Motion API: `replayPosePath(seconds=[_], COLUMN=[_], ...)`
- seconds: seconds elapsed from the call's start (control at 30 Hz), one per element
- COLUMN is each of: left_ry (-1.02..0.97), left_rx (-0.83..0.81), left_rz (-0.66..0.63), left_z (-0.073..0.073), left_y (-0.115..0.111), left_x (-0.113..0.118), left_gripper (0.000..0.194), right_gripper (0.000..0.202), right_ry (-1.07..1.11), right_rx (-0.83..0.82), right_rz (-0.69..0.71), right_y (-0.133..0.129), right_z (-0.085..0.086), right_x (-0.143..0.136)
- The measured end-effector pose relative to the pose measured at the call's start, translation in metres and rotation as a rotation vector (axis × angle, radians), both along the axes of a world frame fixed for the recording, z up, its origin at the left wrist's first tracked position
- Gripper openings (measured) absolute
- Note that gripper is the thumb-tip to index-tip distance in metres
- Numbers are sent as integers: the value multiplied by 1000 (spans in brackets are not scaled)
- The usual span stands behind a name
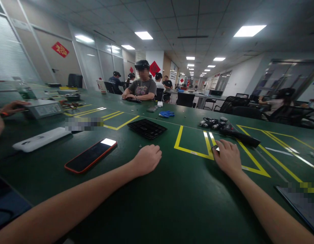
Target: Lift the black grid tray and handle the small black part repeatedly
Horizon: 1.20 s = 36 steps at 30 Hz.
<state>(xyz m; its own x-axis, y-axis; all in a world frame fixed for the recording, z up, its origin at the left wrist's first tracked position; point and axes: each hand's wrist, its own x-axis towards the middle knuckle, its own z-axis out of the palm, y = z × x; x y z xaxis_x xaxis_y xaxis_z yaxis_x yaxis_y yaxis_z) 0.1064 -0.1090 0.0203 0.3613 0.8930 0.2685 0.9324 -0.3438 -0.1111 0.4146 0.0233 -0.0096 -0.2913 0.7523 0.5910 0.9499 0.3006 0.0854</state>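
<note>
**Right grip on small item, left grip curled over green surface**

Right grip (226,156) had a small item (217,148) with a pale, shiny face pinched at thumb and fingers, over the yellow tape (194,152) right of centre. Most of the item was hidden by the hand, so exact type unclear. Left grip (148,159) was curled, knuckles up, near centre of the green surface (157,203). Couldn't tell if its fingertips were pressed together or held anything.

Black panel (147,128) lay flat just beyond left grip, ribbed side up. Phone with red-orange edge (91,156) sat to the left, screen mostly dark, one bright patch at far end. White elongated device (41,139) was farther left. Blue glove (166,114) lay beyond the panel. Dark cable bundle (212,122) and a long black object (240,135) were on the far side of right grip. Dark flat device (300,206) was at near right, partly out of view.

Another person's hand (13,107) was at the grey box (45,109), far left. A person in a cap (143,86) sat across, both hands at a dark object (131,100).
</note>
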Motion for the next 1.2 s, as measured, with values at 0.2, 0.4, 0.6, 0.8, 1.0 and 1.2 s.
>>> replayPosePath(seconds=[0.2,0.4,0.6,0.8,1.0,1.2], left_ry=[0,-252,-1218,-1029,-587,-305], left_rx=[-71,-116,-53,-3,-101,-266], left_rz=[472,415,531,645,696,704], left_z=[-3,-11,5,20,21,20], left_y=[20,28,50,85,135,160], left_x=[-51,-61,-86,-110,-111,-109], left_gripper=[26,13,15,22,29,37], right_gripper=[48,53,52,52,52,51], right_ry=[22,8,7,11,22,27], right_rx=[-251,-410,-384,-374,-392,-397], right_rz=[-230,-222,-200,-164,-174,-172], right_y=[13,19,22,25,26,27], right_z=[-5,-5,-9,-10,-10,-11], right_x=[20,20,22,24,23,25])
